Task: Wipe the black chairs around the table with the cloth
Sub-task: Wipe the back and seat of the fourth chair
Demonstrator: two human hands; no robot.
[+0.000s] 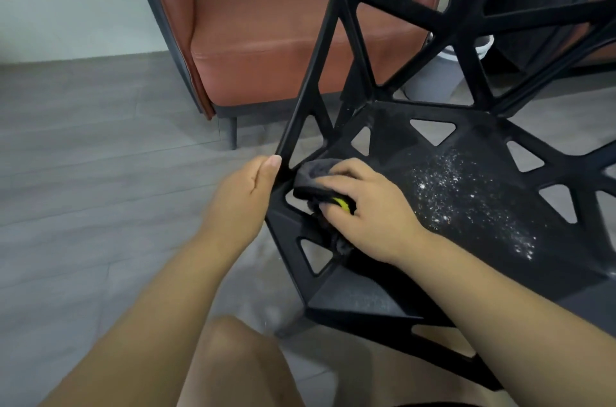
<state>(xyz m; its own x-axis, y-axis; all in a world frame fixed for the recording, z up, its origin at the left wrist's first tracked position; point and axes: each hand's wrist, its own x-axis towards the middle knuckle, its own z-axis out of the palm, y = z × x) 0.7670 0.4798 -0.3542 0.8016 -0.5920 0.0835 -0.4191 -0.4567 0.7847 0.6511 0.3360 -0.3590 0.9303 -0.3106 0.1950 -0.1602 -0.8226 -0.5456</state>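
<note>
Your two hands are at the left corner of the matte black plastic chair (473,140), one steadying it and one wiping.

From the head view, your right hand (370,206) curls over a crumpled dark grey fleecy cloth (313,175) with a yellow tag showing between your fingers, pressing it onto the seat's flat, grainy surface beside a triangular cut-out. Your left hand (246,186) clasps the angular frame strut at that corner, thumb laid along its edge; the fingers are hidden behind the bar, so the grip looks closed rather than certain. White glittering specks (466,193) are scattered on the seat right of the cloth. Behind stand a smooth rust-orange leather armchair (266,33) and a round pale grey bin (430,83) on grey wood-grain flooring (100,156).
</note>
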